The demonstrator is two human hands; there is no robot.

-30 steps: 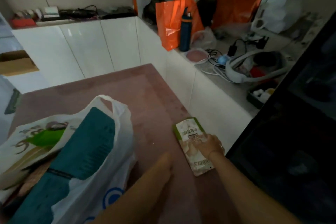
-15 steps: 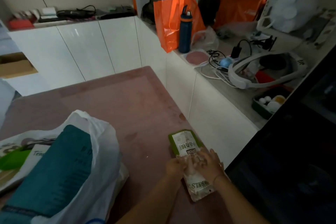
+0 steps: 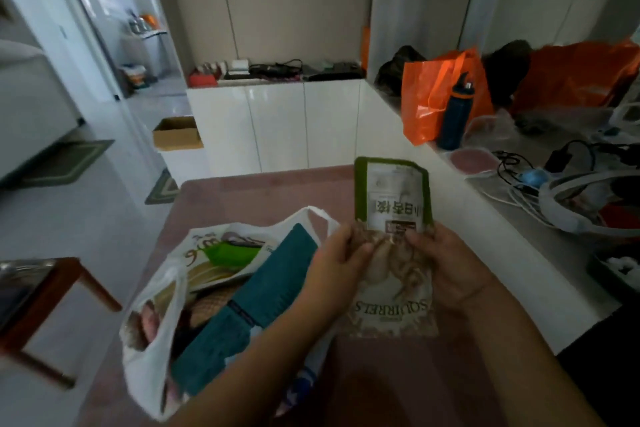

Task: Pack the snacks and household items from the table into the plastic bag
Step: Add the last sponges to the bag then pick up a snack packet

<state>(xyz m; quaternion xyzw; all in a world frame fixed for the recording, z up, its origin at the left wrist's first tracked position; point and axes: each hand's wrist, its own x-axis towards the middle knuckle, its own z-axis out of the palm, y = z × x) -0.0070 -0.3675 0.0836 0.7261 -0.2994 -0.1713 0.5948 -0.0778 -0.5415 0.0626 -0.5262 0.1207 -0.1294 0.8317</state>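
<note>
Evidently both hands, left hand (image 3: 341, 262) and right hand (image 3: 446, 265), pinch the snack pouch (image 3: 393, 218) upright (clear of table), likely for dropping into the plastic bag (image 3: 156, 329).

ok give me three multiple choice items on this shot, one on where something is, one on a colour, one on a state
1. Where is the snack packet?
A. flat on the table
B. held up in both hands
C. inside the plastic bag

2. What colour is the long flat pack sticking out of the plastic bag?
A. teal
B. yellow
C. red

3. How is the plastic bag?
A. tied shut
B. folded flat
C. open with items inside

Answers: 1 B, the left hand and right hand grip its sides above the table. 2 A, its surface is teal. 3 C, its mouth gapes and things show inside.
</note>
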